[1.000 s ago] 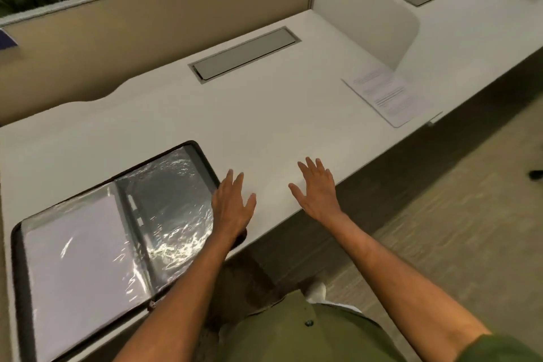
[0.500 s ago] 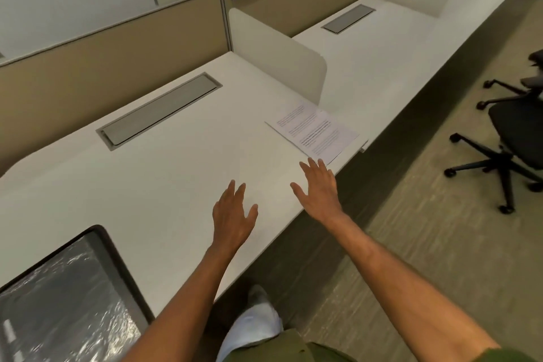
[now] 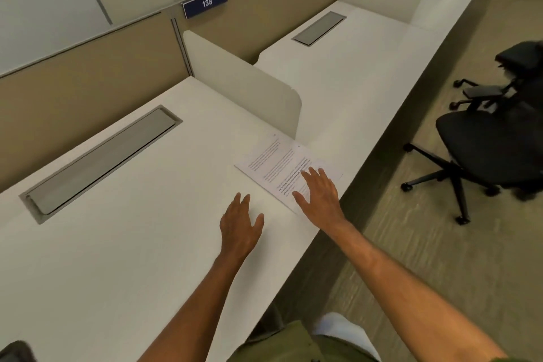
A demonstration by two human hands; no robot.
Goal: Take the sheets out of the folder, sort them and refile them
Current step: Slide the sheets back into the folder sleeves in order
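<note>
A small stack of printed white sheets (image 3: 273, 160) lies on the white desk (image 3: 132, 229) near its front edge, beside a low divider. My right hand (image 3: 318, 194) is over the near part of the sheets with straight, spread fingers; whether it touches them I cannot tell. My left hand (image 3: 239, 225) hovers flat over the bare desk just left of the sheets, holding nothing. Only a dark corner of the folder (image 3: 14, 351) shows at the bottom left edge.
A grey cable hatch (image 3: 100, 159) is set into the desk at the back left. A white divider (image 3: 244, 88) separates this desk from the neighbouring one. A blue sign reading 138 (image 3: 205, 3) hangs on the partition. A black office chair (image 3: 487, 144) stands on the carpet to the right.
The view has swung right, so the folder has slid almost out of sight. Both hands moved right; my right hand now reaches over the printed sheets.
</note>
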